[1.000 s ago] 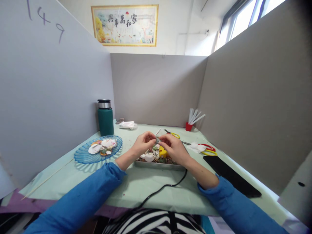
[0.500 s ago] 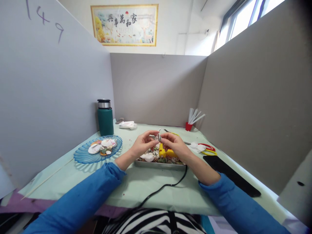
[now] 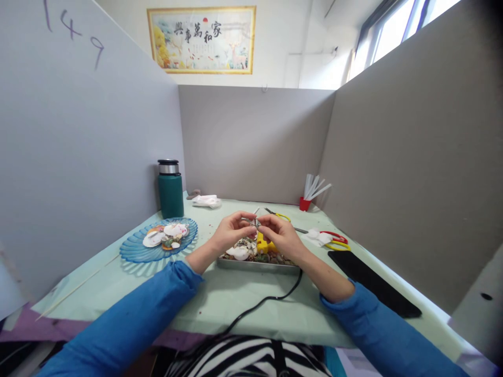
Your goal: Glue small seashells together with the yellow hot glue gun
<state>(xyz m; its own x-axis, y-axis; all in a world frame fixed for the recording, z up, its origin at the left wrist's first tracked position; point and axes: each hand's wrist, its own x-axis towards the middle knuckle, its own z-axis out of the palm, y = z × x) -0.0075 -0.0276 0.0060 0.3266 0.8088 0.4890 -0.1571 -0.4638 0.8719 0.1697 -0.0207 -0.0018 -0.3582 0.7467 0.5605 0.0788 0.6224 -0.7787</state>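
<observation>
My left hand (image 3: 230, 232) and my right hand (image 3: 280, 234) meet above a metal tray (image 3: 255, 265) full of shells and pebbles. Both pinch one small grey shell (image 3: 254, 223) between their fingertips, fingers closed round it. A yellow tool (image 3: 264, 245) lies in the tray just under my right hand, and its black cable (image 3: 259, 302) runs toward me. A blue glass plate (image 3: 157, 247) with white shells sits to the left of my left hand.
A green flask (image 3: 170, 190) stands at the back left with a white cloth (image 3: 205, 201) beside it. Yellow-handled scissors (image 3: 280, 215), red and yellow scissors (image 3: 334, 240), a red cup of white sticks (image 3: 305, 203) and a black pad (image 3: 373, 283) lie right. Grey partitions enclose the table.
Both hands have lifted slightly from the tray with the small shell still pinched between them. My right hand has moved off the yellow tool, which shows more.
</observation>
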